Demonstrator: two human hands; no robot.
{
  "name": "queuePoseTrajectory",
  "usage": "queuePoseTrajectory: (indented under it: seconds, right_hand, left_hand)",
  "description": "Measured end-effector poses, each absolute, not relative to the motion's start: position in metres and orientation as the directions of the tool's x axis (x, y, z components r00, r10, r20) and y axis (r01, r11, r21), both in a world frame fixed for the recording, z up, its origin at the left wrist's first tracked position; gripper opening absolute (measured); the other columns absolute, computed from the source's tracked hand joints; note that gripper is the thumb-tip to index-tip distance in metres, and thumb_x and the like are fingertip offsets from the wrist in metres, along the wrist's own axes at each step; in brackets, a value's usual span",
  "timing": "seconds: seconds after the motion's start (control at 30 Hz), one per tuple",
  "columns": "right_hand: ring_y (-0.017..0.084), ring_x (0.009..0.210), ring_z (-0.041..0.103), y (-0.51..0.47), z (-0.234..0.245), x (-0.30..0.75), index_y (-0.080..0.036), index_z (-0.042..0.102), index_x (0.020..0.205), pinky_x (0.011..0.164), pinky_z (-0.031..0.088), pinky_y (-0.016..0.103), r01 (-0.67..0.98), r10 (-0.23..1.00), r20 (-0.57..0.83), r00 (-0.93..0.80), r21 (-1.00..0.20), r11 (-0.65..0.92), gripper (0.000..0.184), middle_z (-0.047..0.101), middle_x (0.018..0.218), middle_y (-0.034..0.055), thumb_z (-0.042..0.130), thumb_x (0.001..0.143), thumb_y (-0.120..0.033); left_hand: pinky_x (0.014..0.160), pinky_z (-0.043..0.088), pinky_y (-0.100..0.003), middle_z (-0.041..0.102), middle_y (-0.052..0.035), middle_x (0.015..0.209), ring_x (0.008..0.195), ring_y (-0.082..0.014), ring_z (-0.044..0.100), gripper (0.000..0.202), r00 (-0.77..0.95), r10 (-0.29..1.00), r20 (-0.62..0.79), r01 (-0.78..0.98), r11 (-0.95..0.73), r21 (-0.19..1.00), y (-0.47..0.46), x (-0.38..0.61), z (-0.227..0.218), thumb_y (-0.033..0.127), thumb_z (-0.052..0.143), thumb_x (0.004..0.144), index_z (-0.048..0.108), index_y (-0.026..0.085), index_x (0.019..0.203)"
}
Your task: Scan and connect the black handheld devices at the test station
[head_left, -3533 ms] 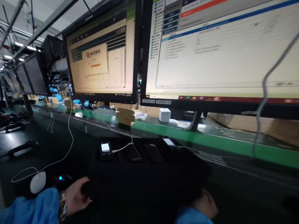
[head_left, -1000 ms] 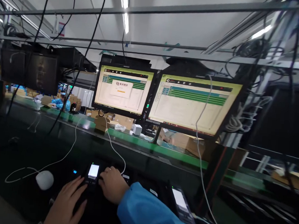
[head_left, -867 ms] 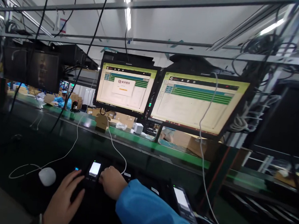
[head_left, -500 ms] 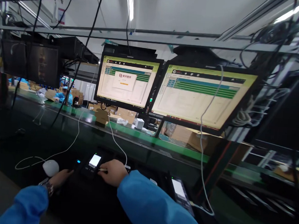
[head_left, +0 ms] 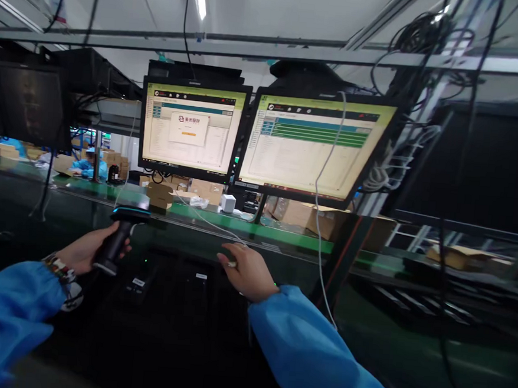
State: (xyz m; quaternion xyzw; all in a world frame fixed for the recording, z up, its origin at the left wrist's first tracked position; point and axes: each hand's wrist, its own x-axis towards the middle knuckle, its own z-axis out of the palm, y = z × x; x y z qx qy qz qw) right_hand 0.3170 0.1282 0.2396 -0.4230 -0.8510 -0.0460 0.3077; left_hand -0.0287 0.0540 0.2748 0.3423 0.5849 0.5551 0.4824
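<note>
My left hand (head_left: 90, 250) grips a black handheld barcode scanner (head_left: 118, 237) by its handle, with its teal-lit head raised above the bench. My right hand (head_left: 247, 270) hangs over the dark bench (head_left: 165, 323), pinching a small pale item (head_left: 233, 264) that is too small to identify. Both blue sleeves show. Below and between my hands, black phones (head_left: 166, 282) lie in a row in deep shadow, their screens dark. Small white labels sit on them. Neither hand touches the phones.
Two monitors (head_left: 190, 129) (head_left: 318, 145) show green-and-white software above a green-edged conveyor (head_left: 247, 230). A white cable (head_left: 322, 240) hangs down on the right. Cardboard boxes (head_left: 328, 222) stand beyond the line, and a co-worker in blue (head_left: 87, 169) is at the far left.
My left hand has taken up the scanner and raised it. My right hand has moved up and right, away from the phones. The view has tilted, and the phone screens no longer show light.
</note>
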Motion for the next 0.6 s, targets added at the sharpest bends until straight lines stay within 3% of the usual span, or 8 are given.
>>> queuePoseTrajectory:
  seconds: [0.17,0.3,0.47,0.6]
  right_hand:
    - [0.023,0.097,0.063,0.135,0.226,0.312,-0.013,0.064,0.113,0.085,0.045,0.030,0.778,0.720,0.561,-0.408,-0.199,0.596,0.031,0.068,0.105,0.0101,0.045,0.096,-0.030]
    - [0.022,0.093,0.064,0.138,0.218,0.310,-0.015,0.066,0.107,0.079,0.044,0.028,0.783,0.737,0.540,-0.406,-0.211,0.586,0.029,0.068,0.101,0.0082,0.043,0.097,-0.031]
    - [0.021,0.093,0.064,0.134,0.217,0.313,-0.018,0.066,0.105,0.074,0.043,0.028,0.798,0.759,0.514,-0.399,-0.213,0.564,0.028,0.069,0.101,0.0071,0.043,0.097,-0.033]
    - [0.025,0.090,0.067,0.131,0.221,0.315,-0.020,0.063,0.110,0.068,0.041,0.031,0.839,0.817,0.451,-0.361,-0.225,0.495,0.038,0.072,0.093,0.0085,0.046,0.095,-0.051]
  left_hand:
    - [0.048,0.046,-0.018,0.060,-0.0029,0.063,0.053,-0.0108,0.057,0.033,-0.043,0.948,-0.314,0.004,0.315,0.949,0.044,0.054,0.289,0.038,0.047,0.092,0.064,0.011,0.099]
    - [0.046,0.041,-0.017,0.058,0.0015,0.065,0.050,-0.0075,0.053,0.026,-0.052,0.946,-0.320,0.165,0.324,0.931,0.041,0.092,0.280,0.037,0.055,0.088,0.061,0.013,0.092]
    - [0.049,0.041,-0.018,0.058,0.0027,0.070,0.053,-0.0074,0.054,0.032,-0.030,0.953,-0.301,0.255,0.299,0.920,0.049,0.111,0.275,0.044,0.063,0.081,0.056,0.014,0.088]
    - [0.048,0.039,-0.018,0.057,0.0026,0.068,0.051,-0.0071,0.052,0.037,-0.006,0.954,-0.301,0.293,0.289,0.911,0.050,0.103,0.281,0.050,0.061,0.081,0.056,0.014,0.090]
